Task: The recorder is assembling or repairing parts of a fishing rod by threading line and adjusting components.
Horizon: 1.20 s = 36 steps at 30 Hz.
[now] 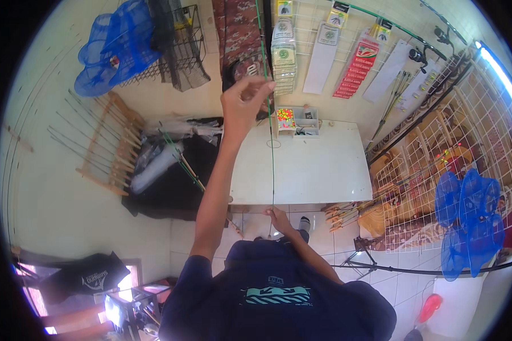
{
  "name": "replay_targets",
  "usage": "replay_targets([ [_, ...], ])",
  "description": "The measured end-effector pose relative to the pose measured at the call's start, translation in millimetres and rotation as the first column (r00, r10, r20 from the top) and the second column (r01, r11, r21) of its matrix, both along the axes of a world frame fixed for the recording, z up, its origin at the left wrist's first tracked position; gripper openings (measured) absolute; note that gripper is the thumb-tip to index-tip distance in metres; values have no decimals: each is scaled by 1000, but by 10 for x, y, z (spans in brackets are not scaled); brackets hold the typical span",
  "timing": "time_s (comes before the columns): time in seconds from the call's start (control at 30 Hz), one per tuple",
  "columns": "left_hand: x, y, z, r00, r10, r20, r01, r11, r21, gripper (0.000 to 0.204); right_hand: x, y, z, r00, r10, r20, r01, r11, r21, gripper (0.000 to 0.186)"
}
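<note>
At twelve o'clock left hand (243,108) pinched green rod (272,162) above white table (324,170), right hand (280,220) at five gripped it lower, tray (307,122) at one.

White tabletop (324,170), ctr of frame; on its far edge, upper ctr, sits a white compartment tray (308,115) w/ small bright multicol. pcs (285,117) at its L side. Mid-L, a black-covered surface (176,196) carries clear plastic bags (153,165). Pale tiled floor (199,233), lower ctr, w/ a thin-legged black frame (363,261) on it, lower R of ctr.
</note>
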State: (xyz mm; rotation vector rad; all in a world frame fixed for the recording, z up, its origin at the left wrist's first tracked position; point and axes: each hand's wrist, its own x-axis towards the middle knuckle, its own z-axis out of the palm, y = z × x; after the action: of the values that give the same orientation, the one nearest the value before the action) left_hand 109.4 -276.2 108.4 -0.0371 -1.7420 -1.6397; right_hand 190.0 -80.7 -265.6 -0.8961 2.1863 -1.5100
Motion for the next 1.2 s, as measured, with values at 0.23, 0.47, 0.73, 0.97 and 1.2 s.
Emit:
replay_targets([
  [0.23,-177,349,-450,912,-363,193,377,925,-45,28,-173,145,502,997,-59,45,62,997,-52,16],
  [0.47,16,447,-1311,839,-418,348,446,895,1,33,-415,271,1223,984,-175,29,177,981,-82,17],
  [0.73,486,807,-2236,670,-553,496,586,804,104,38,-795,384,2261,982,-165,-93,164,986,-23,15],
  [0.97,455,996,-2194,667,-525,528,583,810,69,23,-1157,405,3006,977,-198,-82,184,971,-150,16],
  [1.2,50,1029,-1541,743,-463,483,499,865,62,20,-1678,335,3375,944,-304,-129,251,914,-318,31],
])
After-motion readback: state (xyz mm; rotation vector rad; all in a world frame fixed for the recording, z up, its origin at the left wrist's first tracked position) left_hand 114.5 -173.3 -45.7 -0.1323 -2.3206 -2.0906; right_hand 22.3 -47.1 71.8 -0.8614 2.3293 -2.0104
